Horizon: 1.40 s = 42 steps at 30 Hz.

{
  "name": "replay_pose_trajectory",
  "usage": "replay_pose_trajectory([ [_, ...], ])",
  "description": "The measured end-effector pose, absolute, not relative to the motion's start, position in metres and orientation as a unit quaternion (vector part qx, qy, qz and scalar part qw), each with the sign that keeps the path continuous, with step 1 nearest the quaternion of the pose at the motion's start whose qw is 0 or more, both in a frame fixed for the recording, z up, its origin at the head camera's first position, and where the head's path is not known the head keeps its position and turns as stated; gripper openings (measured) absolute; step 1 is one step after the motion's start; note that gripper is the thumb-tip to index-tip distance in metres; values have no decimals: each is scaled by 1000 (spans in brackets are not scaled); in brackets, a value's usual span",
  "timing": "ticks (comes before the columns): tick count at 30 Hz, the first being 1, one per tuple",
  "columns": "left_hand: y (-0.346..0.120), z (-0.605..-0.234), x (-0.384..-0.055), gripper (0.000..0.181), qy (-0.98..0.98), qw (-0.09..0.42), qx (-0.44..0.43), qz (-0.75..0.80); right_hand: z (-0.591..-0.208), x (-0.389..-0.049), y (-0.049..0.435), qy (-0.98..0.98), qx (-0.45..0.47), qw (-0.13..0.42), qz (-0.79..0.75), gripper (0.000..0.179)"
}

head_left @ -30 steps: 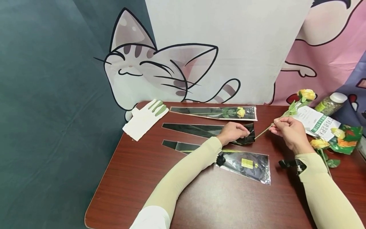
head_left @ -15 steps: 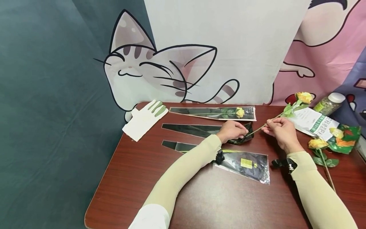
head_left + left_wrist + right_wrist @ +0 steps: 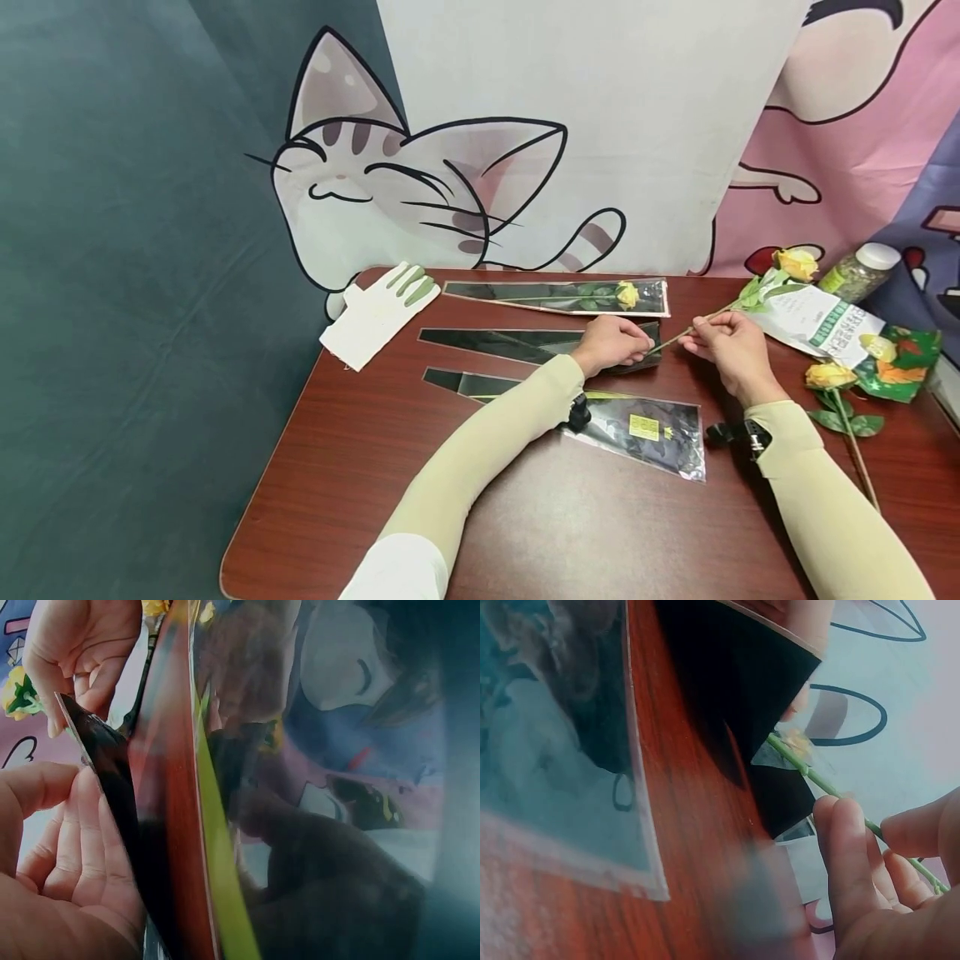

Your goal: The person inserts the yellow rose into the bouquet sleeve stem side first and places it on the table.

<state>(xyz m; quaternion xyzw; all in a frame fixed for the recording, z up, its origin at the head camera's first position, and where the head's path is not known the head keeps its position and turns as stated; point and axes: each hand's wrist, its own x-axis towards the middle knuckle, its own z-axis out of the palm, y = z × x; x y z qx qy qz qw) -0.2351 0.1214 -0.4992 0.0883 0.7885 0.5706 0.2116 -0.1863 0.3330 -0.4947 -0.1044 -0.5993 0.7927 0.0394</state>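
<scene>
My right hand (image 3: 735, 354) pinches the green stem (image 3: 821, 782) of a yellow rose (image 3: 797, 264), its bloom pointing to the far right. The stem's lower end goes in at the mouth of a black, clear-fronted flower sleeve (image 3: 487, 337); how deep it reaches is hidden. Thumb and fingers of my left hand (image 3: 611, 343) pinch the sleeve's edge (image 3: 120, 780) at that mouth, and the sleeve lies flat to the left. Nearer to me rests another flower sleeve (image 3: 675, 450) with a yellow label. Behind lies a sleeve (image 3: 555, 297) with a yellow rose inside.
A white glove (image 3: 378, 317) with green fingers lies at the table's left. On the right are a loose yellow rose (image 3: 830, 377), a white-and-green packet (image 3: 810, 321) and a white-capped jar (image 3: 862, 273). A cat-printed cloth (image 3: 480, 200) hangs behind the table (image 3: 360, 500).
My right hand has moved left with the rose, bringing the stem's end from the sleeve's mouth into it. The left hand stays at the sleeve's edge.
</scene>
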Motion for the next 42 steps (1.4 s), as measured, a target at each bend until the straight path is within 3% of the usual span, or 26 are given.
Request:
replay_pose_trajectory([
  [18, 124, -501, -234, 7, 763, 205, 73, 608, -497, -186, 329, -596, -131, 80, 788, 17],
  [42, 133, -493, -234, 5, 775, 159, 59, 609, -494, -183, 302, -619, -126, 23, 775, 19],
])
